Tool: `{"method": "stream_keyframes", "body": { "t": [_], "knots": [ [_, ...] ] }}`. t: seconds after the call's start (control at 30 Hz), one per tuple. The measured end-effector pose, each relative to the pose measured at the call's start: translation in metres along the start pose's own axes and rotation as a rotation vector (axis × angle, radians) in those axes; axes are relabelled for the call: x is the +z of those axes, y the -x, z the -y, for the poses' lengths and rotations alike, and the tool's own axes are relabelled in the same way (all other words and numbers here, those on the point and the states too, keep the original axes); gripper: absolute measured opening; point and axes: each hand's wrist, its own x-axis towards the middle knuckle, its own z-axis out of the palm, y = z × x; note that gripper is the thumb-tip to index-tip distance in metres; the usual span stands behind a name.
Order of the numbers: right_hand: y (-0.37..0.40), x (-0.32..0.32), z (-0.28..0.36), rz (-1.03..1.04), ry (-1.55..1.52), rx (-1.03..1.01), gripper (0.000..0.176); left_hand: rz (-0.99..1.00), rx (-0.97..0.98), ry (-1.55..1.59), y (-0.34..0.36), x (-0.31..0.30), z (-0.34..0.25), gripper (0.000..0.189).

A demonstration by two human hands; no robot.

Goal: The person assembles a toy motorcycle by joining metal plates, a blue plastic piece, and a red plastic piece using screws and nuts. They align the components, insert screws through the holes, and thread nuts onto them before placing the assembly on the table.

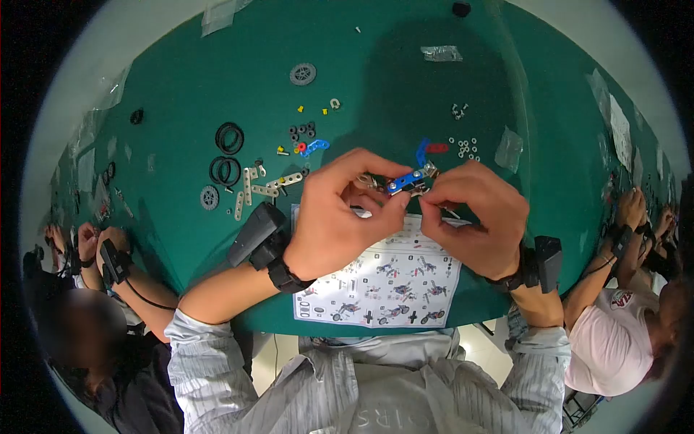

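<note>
Both my hands hold a small assembly [406, 181] made of a blue strip and grey metal pieces, lifted just above the green table [188, 87]. My left hand [336, 213] pinches its left end between thumb and fingers. My right hand [473, 213] grips the right end with its fingertips. A printed instruction sheet [390, 278] lies flat under my hands. Each wrist carries a black strapped device.
Loose parts lie beyond my hands: black rubber rings [228, 137], grey perforated strips [249, 188], a grey gear wheel [303, 74], a blue curved piece [315, 147], a red piece [437, 148], small nuts [466, 147], plastic bags [442, 52]. Other people work at left [108, 260] and right [622, 318].
</note>
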Motion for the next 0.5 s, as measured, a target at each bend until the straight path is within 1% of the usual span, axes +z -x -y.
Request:
{"method": "stream_keyframes", "body": {
  "t": [0.2,0.3,0.4,0.5],
  "knots": [
    [0.0022,0.0059,-0.0022,-0.027,0.000,0.043,0.031,-0.015,-0.048,-0.020,-0.0007,-0.0007,0.0021,0.026],
    [0.0001,0.0062,-0.0024,-0.037,0.003,0.041,0.031,-0.030,-0.013,-0.036,-0.0014,-0.0005,0.0026,0.025],
    [-0.0006,0.0052,-0.0024,-0.054,-0.012,0.082,0.028,0.070,-0.065,-0.009,-0.0012,-0.0051,0.0000,0.027],
    [-0.0016,0.0034,-0.0039,-0.040,-0.007,0.125,0.025,0.062,-0.090,0.080,-0.0026,-0.0055,0.0028,0.027]
  ]
}}
